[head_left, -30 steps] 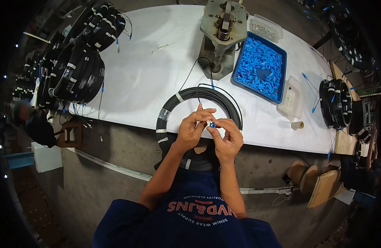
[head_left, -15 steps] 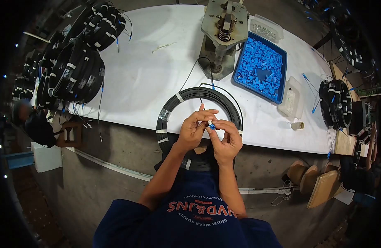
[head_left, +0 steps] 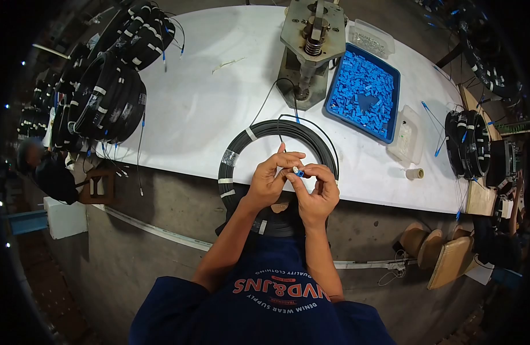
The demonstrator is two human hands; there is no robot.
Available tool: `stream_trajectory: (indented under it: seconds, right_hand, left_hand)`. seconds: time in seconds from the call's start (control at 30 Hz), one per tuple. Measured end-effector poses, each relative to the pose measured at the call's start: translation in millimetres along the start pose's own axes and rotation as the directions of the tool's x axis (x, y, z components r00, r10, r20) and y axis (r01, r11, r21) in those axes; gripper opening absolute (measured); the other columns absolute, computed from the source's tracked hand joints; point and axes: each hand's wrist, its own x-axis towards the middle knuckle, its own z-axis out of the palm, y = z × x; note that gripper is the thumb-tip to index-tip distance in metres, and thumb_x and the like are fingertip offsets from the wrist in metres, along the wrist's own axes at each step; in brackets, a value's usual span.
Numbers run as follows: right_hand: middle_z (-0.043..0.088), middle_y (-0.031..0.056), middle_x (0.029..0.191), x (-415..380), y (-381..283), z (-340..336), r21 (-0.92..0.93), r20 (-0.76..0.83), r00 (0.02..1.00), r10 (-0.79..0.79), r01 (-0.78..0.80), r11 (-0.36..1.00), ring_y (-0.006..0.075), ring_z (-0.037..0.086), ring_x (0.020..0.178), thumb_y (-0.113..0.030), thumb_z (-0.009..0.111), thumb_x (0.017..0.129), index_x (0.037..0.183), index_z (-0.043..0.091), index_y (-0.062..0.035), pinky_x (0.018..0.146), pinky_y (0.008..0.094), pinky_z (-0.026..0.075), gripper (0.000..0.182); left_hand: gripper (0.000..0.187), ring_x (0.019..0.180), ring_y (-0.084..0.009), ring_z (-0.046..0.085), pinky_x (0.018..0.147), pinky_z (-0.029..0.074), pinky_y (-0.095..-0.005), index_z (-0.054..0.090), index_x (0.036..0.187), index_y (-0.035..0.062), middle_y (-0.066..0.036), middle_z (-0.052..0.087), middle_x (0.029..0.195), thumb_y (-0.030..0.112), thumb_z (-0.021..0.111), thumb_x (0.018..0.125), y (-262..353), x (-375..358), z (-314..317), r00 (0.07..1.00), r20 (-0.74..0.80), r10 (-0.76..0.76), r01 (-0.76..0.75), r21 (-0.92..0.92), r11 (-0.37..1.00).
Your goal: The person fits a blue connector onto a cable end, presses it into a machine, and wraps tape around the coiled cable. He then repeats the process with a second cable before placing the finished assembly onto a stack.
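Pinching: L hand point(head_left: 269, 178), fingertips together on blue-and-white connector point(head_left: 298, 172); R hand point(head_left: 317, 198), thumb & forefinger closed on same pc. Location: above near part of blk cable coil point(head_left: 226, 172). Obstructions: metal press point(head_left: 304, 69) beyond coil; blue tray point(head_left: 396, 98), w/ blue pcs, R of press; clear tub point(head_left: 407, 135) beside tray. Edge: white table point(head_left: 190, 115), front edge under coil; small spool point(head_left: 414, 173) near edge, R. Room: widest L of coil.

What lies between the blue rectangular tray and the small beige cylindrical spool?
A clear plastic container, on the white table, in the head view.
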Motion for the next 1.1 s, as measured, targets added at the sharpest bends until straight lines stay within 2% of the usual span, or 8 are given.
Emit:
stream_trajectory:
  seconds: [0.13, 0.2, 0.5, 0.63, 0.83, 0.9, 1.0, 1.1]
  right_hand:
    - [0.061, 0.009, 0.091, -0.2, -1.5, 2.4, 0.022, -0.017, 0.999, 0.036, -0.036, 0.999, 0.0144, 0.056, 0.081, 0.007, 0.08, 0.073, 0.096, 0.061, -0.0001, 0.072, 0.0258, 0.046, 0.031]
    - [0.066, 0.01, 0.087, 2.7, -2.0, 2.4, -0.042, -0.037, 0.999, 0.016, -0.018, 0.999, 0.0173, 0.062, 0.079, 0.0, 0.083, 0.071, 0.092, 0.063, -0.0007, 0.071, 0.0274, 0.05, 0.029]
    - [0.066, 0.011, 0.09, 5.5, -0.5, 7.1, -0.1, -0.09, 0.996, -0.01, 0.001, 0.995, 0.0161, 0.063, 0.077, -0.002, 0.084, 0.072, 0.091, 0.064, -0.0006, 0.067, 0.0261, 0.051, 0.028]
    - [0.064, 0.0087, 0.09, 1.6, -2.2, 7.4, -0.096, -0.081, 0.995, 0.062, -0.069, 0.993, 0.015, 0.059, 0.084, 0.004, 0.082, 0.072, 0.092, 0.062, -0.0014, 0.075, 0.0265, 0.047, 0.029]
    - [0.064, 0.0093, 0.091, 0.8, 1.1, 6.4, -0.108, -0.027, 0.999, -0.018, 0.015, 0.994, 0.0167, 0.059, 0.085, 0.003, 0.082, 0.071, 0.091, 0.062, -0.0012, 0.076, 0.0282, 0.047, 0.029]
    - [0.067, 0.0094, 0.088, 0.6, 4.9, 5.8, -0.143, -0.01, 0.996, -0.088, 0.086, 0.986, 0.0225, 0.064, 0.084, -0.003, 0.085, 0.067, 0.087, 0.065, -0.0026, 0.075, 0.0315, 0.052, 0.028]
    - [0.067, 0.009, 0.088, -0.6, 7.6, 5.6, -0.157, 0.004, 0.995, -0.1, 0.099, 0.983, 0.0234, 0.063, 0.085, -0.004, 0.085, 0.066, 0.086, 0.065, -0.0034, 0.075, 0.0321, 0.051, 0.028]
    - [0.065, 0.0099, 0.09, 2.4, 3.4, 2.7, -0.251, 0.079, 0.985, -0.151, 0.167, 0.953, 0.0215, 0.06, 0.085, 0.0, 0.085, 0.068, 0.089, 0.062, -0.0021, 0.076, 0.0305, 0.048, 0.031]
  left_hand:
    - [0.013, 0.114, -0.0225, 0.061, 0.119, 0.012, -0.0498, 0.058, 0.1, 0.0055, -0.009, 0.068, 0.104, -0.004, 0.054, 0.091, 3.9, -0.5, 0.0, 0.999, 0.007, -0.034, 0.034, 0.033, 0.999]
    - [0.011, 0.11, -0.0204, 0.062, 0.119, 0.013, -0.0513, 0.057, 0.099, 0.0058, -0.008, 0.069, 0.103, -0.002, 0.055, 0.091, 5.1, 0.4, -0.6, 0.998, 0.017, -0.062, 0.061, 0.056, 0.997]
    - [0.011, 0.103, -0.0173, 0.064, 0.12, 0.013, -0.0485, 0.059, 0.101, 0.0042, -0.009, 0.069, 0.104, 0.0, 0.054, 0.092, 4.9, -1.0, -4.7, 0.985, 0.075, -0.158, 0.152, 0.085, 0.985]
    - [0.009, 0.104, -0.0179, 0.064, 0.12, 0.013, -0.0487, 0.058, 0.099, 0.004, -0.009, 0.069, 0.104, 0.0, 0.053, 0.092, 4.8, -1.7, -4.6, 0.985, 0.073, -0.155, 0.149, 0.09, 0.985]
    - [0.006, 0.113, -0.0235, 0.062, 0.12, 0.01, -0.0507, 0.057, 0.095, 0.0057, -0.008, 0.068, 0.102, 0.001, 0.054, 0.092, -3.2, -3.8, -7.4, 0.994, 0.031, -0.102, 0.101, 0.025, 0.995]
    - [0.006, 0.12, -0.0288, 0.059, 0.119, 0.006, -0.0516, 0.056, 0.099, 0.0099, -0.007, 0.068, 0.101, 0.007, 0.058, 0.094, -9.5, -4.0, -13.1, 0.996, 0.09, -0.023, 0.026, -0.03, 0.999]
    - [0.008, 0.121, -0.0306, 0.058, 0.119, 0.006, -0.0518, 0.057, 0.1, 0.0113, -0.005, 0.068, 0.1, 0.011, 0.062, 0.093, -13.9, -4.5, -17.4, 0.995, 0.097, -0.02, 0.023, -0.026, 0.999]
    - [0.009, 0.12, -0.0253, 0.058, 0.119, 0.009, -0.0499, 0.058, 0.096, 0.0093, -0.003, 0.068, 0.095, 0.001, 0.057, 0.092, -8.2, -2.8, -17.3, 0.995, 0.08, -0.06, 0.062, -0.023, 0.998]
